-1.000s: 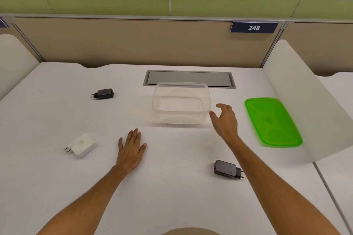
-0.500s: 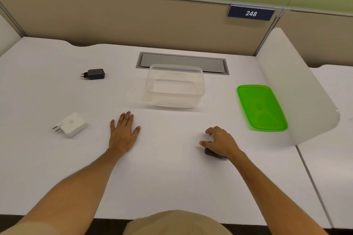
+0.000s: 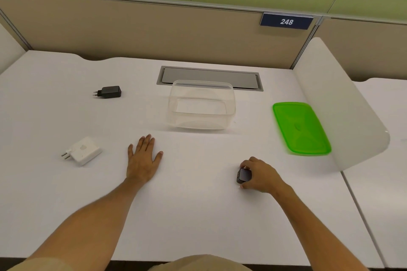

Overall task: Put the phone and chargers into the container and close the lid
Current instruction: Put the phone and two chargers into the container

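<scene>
Head view. Right hand (image 3: 261, 175) at 5 o'clock on the white desk (image 3: 198, 215), fingers curled around a dark charger (image 3: 244, 175). Left hand (image 3: 142, 158) lies flat at 7 o'clock, fingers spread, holding nothing. Clear container (image 3: 201, 105) stands open at 12 o'clock, nothing inside. Green lid (image 3: 300, 128) lies at 2 o'clock, apart from it. White charger (image 3: 83, 150) at 9 o'clock; black charger (image 3: 109, 91) at 10 o'clock. Phone not seen.

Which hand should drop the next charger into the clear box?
The right hand. Its fingers are already wrapped around the dark charger, and the open clear box sits just ahead. The left hand lies flat and empty on the desk.
</scene>
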{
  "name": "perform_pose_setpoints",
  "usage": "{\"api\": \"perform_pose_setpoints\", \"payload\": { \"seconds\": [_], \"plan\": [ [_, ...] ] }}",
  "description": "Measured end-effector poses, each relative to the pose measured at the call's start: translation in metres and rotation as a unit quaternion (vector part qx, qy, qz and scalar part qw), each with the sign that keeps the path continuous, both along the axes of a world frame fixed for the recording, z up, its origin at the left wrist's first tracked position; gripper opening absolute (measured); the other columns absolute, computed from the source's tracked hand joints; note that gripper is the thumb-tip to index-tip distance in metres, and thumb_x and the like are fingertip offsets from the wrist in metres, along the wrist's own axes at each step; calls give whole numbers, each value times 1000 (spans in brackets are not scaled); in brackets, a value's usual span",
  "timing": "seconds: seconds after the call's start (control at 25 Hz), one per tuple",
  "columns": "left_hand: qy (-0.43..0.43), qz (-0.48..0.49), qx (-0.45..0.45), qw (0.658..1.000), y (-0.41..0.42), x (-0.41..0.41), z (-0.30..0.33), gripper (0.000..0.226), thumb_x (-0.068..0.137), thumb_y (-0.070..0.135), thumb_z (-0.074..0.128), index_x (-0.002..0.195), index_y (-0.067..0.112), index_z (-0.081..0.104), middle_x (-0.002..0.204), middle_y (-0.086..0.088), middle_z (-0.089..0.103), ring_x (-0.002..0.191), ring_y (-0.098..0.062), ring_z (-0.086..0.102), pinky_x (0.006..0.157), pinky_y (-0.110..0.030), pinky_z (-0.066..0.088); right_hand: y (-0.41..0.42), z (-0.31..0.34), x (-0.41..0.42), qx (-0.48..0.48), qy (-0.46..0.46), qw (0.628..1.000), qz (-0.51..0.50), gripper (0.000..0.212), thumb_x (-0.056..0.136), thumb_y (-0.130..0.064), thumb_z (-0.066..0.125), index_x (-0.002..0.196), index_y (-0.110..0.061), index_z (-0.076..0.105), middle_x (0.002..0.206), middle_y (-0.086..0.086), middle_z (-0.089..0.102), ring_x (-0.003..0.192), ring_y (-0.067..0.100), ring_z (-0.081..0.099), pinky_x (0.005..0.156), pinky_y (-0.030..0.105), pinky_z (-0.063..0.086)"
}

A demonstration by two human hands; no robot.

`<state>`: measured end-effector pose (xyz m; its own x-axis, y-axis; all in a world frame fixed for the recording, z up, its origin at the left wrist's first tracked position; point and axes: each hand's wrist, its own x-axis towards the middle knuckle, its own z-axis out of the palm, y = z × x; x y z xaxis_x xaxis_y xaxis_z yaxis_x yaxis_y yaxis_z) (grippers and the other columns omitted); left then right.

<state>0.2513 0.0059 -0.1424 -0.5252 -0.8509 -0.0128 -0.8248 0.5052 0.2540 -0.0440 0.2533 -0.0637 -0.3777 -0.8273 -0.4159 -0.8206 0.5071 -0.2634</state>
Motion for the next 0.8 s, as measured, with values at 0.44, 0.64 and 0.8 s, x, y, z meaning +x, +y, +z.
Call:
{"api": "perform_pose_setpoints", "payload": {
  "seconds": [0.44, 0.64, 0.8],
  "plan": [
    [-31, 9, 6, 999, 0, -1, 2, 67, 95, 51, 24, 151, 16, 14, 161, 2, 10, 148, -14, 3, 118, -48, -3, -31, 12, -2, -1, 82, 994, 67, 40, 72, -45, 64, 109, -28, 62, 106, -6, 60, 96, 20, 58, 68, 26, 37],
    [-45, 14, 2, 999, 1, -2, 3, 73, 92, 55, 18, 151, 14, 8, 161, 1, 6, 148, -14, 1, 119, -47, -3, -94, 60, 0, -91, 93, 989, 73, 34, 71, -43, 68, 99, -24, 64, 98, -6, 61, 86, 20, 59, 64, 26, 37],
    [-49, 19, 6, 999, 1, -2, 4, 72, 94, 53, 24, 152, 14, 5, 162, 1, 3, 148, -13, -3, 119, -46, -4, -157, 96, 7, -164, 112, 976, 87, 29, 73, -40, 69, 93, -19, 64, 92, -3, 60, 77, 19, 55, 63, 28, 40]
  ]
}}
